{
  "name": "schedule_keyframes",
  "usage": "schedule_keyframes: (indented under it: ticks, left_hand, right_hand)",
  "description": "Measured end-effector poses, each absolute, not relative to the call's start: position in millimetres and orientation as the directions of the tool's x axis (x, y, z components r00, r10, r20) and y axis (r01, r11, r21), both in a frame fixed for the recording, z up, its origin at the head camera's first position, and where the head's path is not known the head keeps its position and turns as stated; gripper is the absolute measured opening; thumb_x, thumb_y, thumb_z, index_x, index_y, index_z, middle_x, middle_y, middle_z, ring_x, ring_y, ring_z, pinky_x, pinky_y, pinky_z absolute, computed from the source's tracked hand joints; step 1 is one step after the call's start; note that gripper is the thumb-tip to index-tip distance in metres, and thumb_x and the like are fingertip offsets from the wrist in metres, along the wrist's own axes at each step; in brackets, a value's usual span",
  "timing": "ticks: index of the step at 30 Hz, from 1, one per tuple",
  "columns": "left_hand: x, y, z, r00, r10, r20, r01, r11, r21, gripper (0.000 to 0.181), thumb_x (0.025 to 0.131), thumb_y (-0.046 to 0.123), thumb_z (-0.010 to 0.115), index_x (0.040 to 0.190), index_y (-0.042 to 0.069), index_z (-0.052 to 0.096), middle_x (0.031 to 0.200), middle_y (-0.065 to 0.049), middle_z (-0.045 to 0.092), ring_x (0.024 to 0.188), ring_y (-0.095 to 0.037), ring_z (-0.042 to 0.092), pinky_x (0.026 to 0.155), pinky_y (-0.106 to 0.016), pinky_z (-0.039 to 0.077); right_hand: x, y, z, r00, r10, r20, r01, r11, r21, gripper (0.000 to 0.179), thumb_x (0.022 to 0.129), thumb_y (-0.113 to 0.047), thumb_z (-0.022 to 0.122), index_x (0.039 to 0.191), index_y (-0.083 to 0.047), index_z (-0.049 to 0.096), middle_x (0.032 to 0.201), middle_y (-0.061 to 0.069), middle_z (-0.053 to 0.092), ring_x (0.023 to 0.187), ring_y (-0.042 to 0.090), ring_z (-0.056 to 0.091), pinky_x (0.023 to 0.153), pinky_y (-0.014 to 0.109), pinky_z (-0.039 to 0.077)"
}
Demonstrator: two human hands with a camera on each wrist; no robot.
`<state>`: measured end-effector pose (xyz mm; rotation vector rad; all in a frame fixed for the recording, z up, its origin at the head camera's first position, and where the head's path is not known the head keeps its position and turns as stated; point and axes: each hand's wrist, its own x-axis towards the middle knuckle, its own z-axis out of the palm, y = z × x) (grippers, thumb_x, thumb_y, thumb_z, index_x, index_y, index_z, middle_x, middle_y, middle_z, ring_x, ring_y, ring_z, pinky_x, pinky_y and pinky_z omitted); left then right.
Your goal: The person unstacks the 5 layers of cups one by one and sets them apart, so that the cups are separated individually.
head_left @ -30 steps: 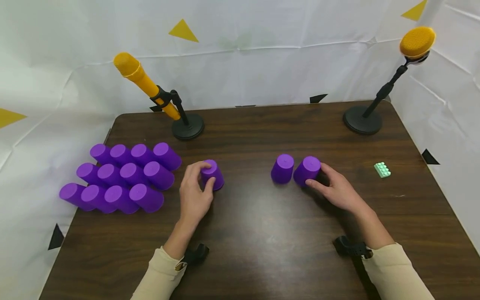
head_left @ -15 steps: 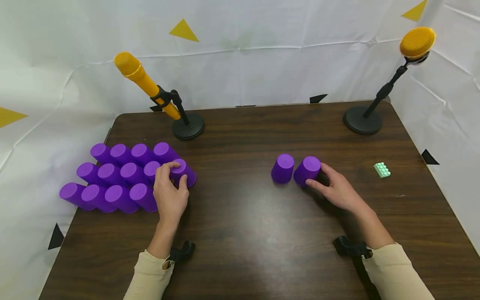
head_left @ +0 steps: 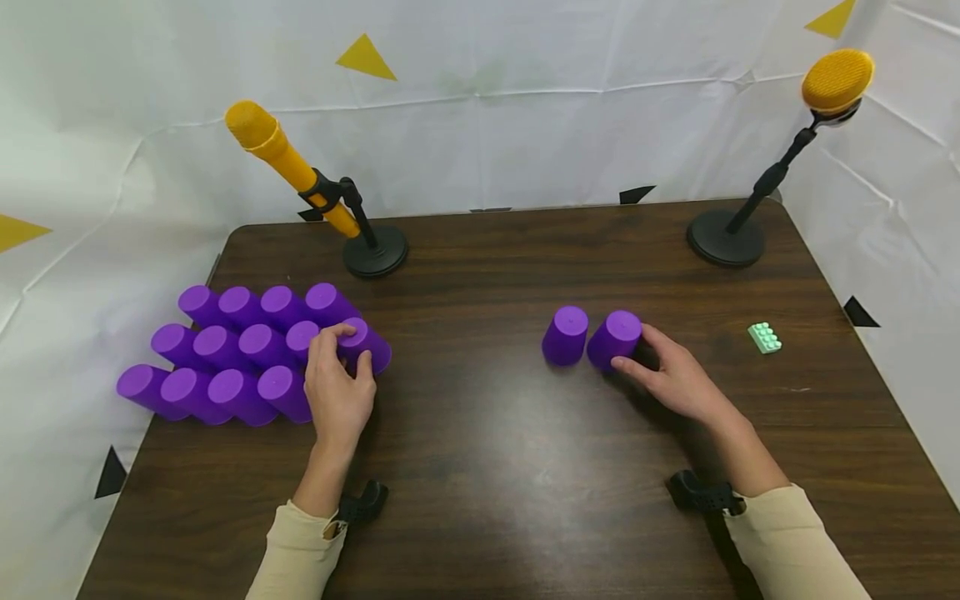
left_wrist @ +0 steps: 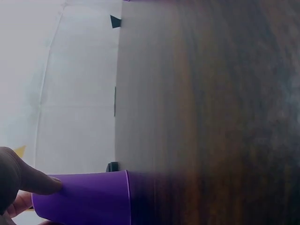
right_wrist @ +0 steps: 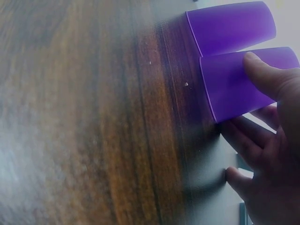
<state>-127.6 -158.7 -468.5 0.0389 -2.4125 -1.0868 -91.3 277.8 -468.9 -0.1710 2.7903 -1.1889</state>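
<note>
My left hand [head_left: 339, 396] grips an upside-down purple cup [head_left: 369, 348] between thumb and fingers, at the right end of the middle row of several purple cups [head_left: 238, 397]. In the left wrist view the thumb presses the side of that held cup [left_wrist: 89, 197]. My right hand [head_left: 678, 379] holds another upside-down purple cup [head_left: 617, 337], thumb on the near side and fingers behind it. In the right wrist view its rim is down at the table. Close to its left stands a second purple cup [head_left: 566, 336], which neither hand touches.
A yellow microphone [head_left: 281, 162] on a black stand is at the back left. A round yellow microphone [head_left: 837, 82] on a stand is at the back right. A mint-green toy brick [head_left: 765, 337] lies right of my right hand on the brown table [head_left: 510, 500].
My left hand has carried its cup leftward to the rows of cups, most of that before the last half second. The right hand and its cup stay in place.
</note>
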Motion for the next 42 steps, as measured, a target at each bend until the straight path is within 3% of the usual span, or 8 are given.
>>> schedule_keyframes:
  ticks: [8,14,18,23,29,34,42]
  left_hand:
    - [-123.4,-161.7,-454.4,-0.843,-0.183,0.506,0.240,0.714,0.658,0.039,0.080,0.003,0.076,0.115,0.008,0.061,0.112,-0.010,0.061,0.098,-0.026,0.057,0.077,-0.038,0.046]
    - [-122.7,-147.3,-432.1,-0.795,-0.109,0.596,0.370,0.693,0.619,0.034,0.081,0.005,0.075,0.113,0.005,0.062,0.125,-0.007,0.060,0.113,-0.024,0.056,0.084,-0.040,0.050]
    - [-121.4,-117.3,-429.2,-0.798,0.016,0.603,0.484,0.613,0.624,0.038,0.080,0.003,0.076,0.115,0.005,0.062,0.130,-0.010,0.058,0.111,-0.025,0.057,0.081,-0.042,0.053]
    - [-118.3,-67.5,-438.4,-0.817,0.269,0.510,0.567,0.535,0.626,0.047,0.082,0.008,0.078,0.125,0.011,0.059,0.133,-0.010,0.055,0.119,-0.024,0.055,0.090,-0.043,0.051]
    - [-122.3,-17.5,-451.1,-0.779,0.470,0.415,0.620,0.484,0.617,0.057,0.085,0.017,0.078,0.136,0.015,0.053,0.140,-0.008,0.049,0.126,-0.020,0.050,0.094,-0.041,0.050]
    - [-130.9,11.0,-460.5,-0.764,0.498,0.410,0.624,0.410,0.665,0.059,0.086,0.019,0.078,0.139,0.017,0.052,0.140,-0.009,0.049,0.128,-0.018,0.048,0.100,-0.040,0.046]
    - [-142.8,33.4,-472.7,-0.776,0.456,0.436,0.600,0.320,0.734,0.043,0.083,0.014,0.080,0.122,0.016,0.062,0.132,-0.006,0.055,0.124,-0.015,0.051,0.101,-0.033,0.043]
  right_hand:
    - [-92.4,278.1,-470.2,-0.989,-0.138,-0.049,-0.061,0.695,-0.716,0.066,0.095,-0.039,0.064,0.145,-0.003,0.040,0.139,0.024,0.050,0.132,0.043,0.042,0.105,0.063,0.032]
    - [-91.8,279.3,-470.1,-0.989,-0.137,-0.056,-0.056,0.697,-0.715,0.066,0.095,-0.039,0.064,0.145,-0.003,0.040,0.141,0.024,0.049,0.133,0.043,0.040,0.106,0.063,0.030]
    - [-92.2,279.9,-470.9,-0.989,-0.139,-0.054,-0.059,0.695,-0.717,0.066,0.095,-0.039,0.064,0.145,-0.003,0.040,0.140,0.024,0.049,0.133,0.043,0.040,0.106,0.063,0.030]
    - [-93.6,279.8,-472.3,-0.989,-0.138,-0.060,-0.053,0.694,-0.718,0.068,0.095,-0.041,0.064,0.146,-0.003,0.040,0.141,0.023,0.049,0.133,0.042,0.040,0.106,0.063,0.030]
    - [-94.2,280.1,-473.1,-0.988,-0.135,-0.071,-0.044,0.697,-0.715,0.068,0.095,-0.042,0.063,0.145,-0.003,0.040,0.141,0.024,0.048,0.133,0.043,0.040,0.106,0.063,0.030]
    - [-93.9,279.8,-472.0,-0.989,-0.128,-0.078,-0.035,0.700,-0.713,0.068,0.095,-0.043,0.063,0.145,-0.004,0.039,0.141,0.023,0.048,0.133,0.043,0.040,0.106,0.064,0.030]
    - [-93.5,279.7,-472.6,-0.989,-0.127,-0.072,-0.038,0.699,-0.714,0.067,0.095,-0.042,0.063,0.145,-0.003,0.040,0.140,0.024,0.049,0.132,0.044,0.041,0.105,0.065,0.030]
